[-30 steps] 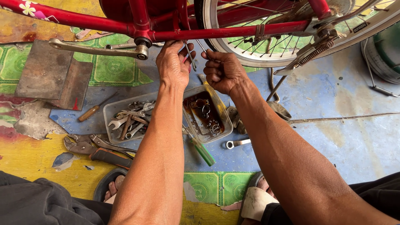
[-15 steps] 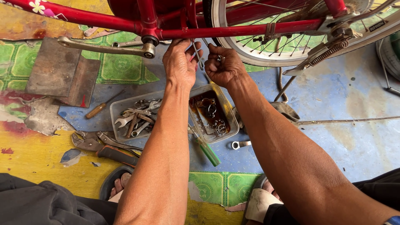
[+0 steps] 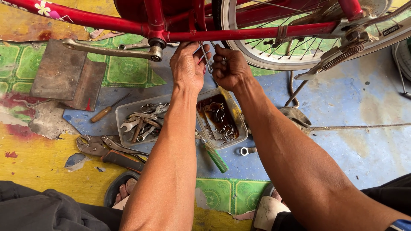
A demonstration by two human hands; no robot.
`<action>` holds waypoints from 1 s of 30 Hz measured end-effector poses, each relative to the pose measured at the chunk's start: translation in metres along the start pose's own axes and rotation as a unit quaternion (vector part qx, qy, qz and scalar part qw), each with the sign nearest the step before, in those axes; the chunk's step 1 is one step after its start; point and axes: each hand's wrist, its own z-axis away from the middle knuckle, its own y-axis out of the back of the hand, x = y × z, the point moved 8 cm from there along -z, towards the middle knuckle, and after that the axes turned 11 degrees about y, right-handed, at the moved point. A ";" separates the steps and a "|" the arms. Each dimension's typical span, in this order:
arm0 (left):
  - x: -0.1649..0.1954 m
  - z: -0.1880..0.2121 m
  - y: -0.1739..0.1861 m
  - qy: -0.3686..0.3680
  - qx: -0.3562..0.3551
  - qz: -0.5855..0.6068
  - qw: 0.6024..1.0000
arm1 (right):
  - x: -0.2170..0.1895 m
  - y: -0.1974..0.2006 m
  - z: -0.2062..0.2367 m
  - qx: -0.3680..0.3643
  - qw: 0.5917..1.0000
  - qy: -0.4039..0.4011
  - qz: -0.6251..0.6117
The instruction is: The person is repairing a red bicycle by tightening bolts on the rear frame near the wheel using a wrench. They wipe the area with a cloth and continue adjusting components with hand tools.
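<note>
Floor: worn painted concrete [image 3: 368, 141], blue, yellow and green patches, so we're working at ground level.
Bike: red frame tube [image 3: 257, 33] runs across the top, and the small metal part [image 3: 207, 60] we're fiddling with hangs just under it, beside the rear wheel [image 3: 274, 55].
Left hand [image 3: 187, 68]: fingers pinched shut on that part.
Right hand [image 3: 230, 68]: curled into a closed fist touching it; what's inside, we can't tell.
Progress: looks mid-job to us, the part isn't free or settled yet.
Around: crank arm [image 3: 111, 50] to the left, tray of wrenches [image 3: 141, 122] and oily tray [image 3: 218, 117] below, green screwdriver [image 3: 214, 156], pliers [image 3: 109, 152].
</note>
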 end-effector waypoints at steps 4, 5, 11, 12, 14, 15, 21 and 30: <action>-0.001 -0.001 -0.001 -0.002 -0.004 0.012 1.000 | 0.002 0.005 0.020 -0.035 0.998 -0.041 0.029; -0.001 -0.002 -0.001 -0.001 -0.005 0.016 1.000 | 0.003 0.005 0.026 -0.061 0.996 -0.058 0.026; -0.002 0.001 -0.001 -0.001 -0.004 0.011 1.000 | -0.004 -0.002 0.051 -0.227 0.970 -0.086 0.019; -0.002 0.001 -0.003 -0.005 -0.010 0.009 1.000 | -0.004 -0.003 0.053 -0.240 0.967 -0.083 0.026; 0.000 0.002 -0.005 -0.014 -0.019 0.004 1.000 | 0.000 -0.002 0.054 -0.243 0.966 -0.090 0.024; 0.001 0.002 -0.005 -0.013 -0.019 0.006 1.000 | 0.002 -0.002 0.055 -0.245 0.965 -0.094 0.023; -0.002 0.000 -0.001 0.003 -0.010 0.018 1.000 | -0.003 0.018 0.048 -0.145 0.989 -0.038 0.017; -0.001 0.000 -0.001 0.003 -0.007 0.006 1.000 | 0.005 0.018 0.019 -0.055 0.996 -0.030 -0.060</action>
